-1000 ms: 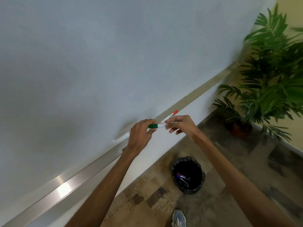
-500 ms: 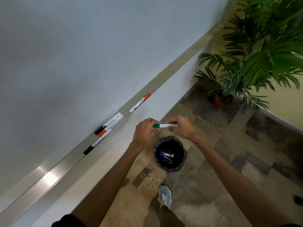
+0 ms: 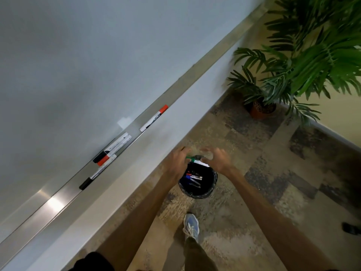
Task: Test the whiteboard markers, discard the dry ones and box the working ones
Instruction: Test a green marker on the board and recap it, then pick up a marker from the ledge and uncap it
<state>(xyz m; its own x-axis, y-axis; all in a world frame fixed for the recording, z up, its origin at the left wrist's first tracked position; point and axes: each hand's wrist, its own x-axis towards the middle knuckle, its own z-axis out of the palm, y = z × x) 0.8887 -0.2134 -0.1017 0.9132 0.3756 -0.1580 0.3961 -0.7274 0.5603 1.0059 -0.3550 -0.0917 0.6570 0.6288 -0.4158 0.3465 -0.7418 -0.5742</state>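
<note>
Closest to me, a blue shoe [image 3: 191,226] stands on the patterned floor [image 3: 263,192]. Just ahead of it sits the black-lined bin [image 3: 195,195], with several discarded markers [image 3: 193,177] lying in its bottom. Both hands hover over the bin's far rim. The left hand [image 3: 174,166] has its grip pinched on the capped end of the green marker [image 3: 193,159], whose white barrel slants down toward the right hand [image 3: 217,160]. That hand is smeared with motion, so I cannot tell whether its grip holds the barrel or hangs loose. Farther off, the metal tray [image 3: 58,200] carries a cluster of black- and red-capped markers [image 3: 115,147]. A lone red-capped marker [image 3: 154,118] lies apart, further along the tray. The whiteboard [image 3: 97,55] rises behind the tray. A potted plant [image 3: 293,65] fills the far corner.
</note>
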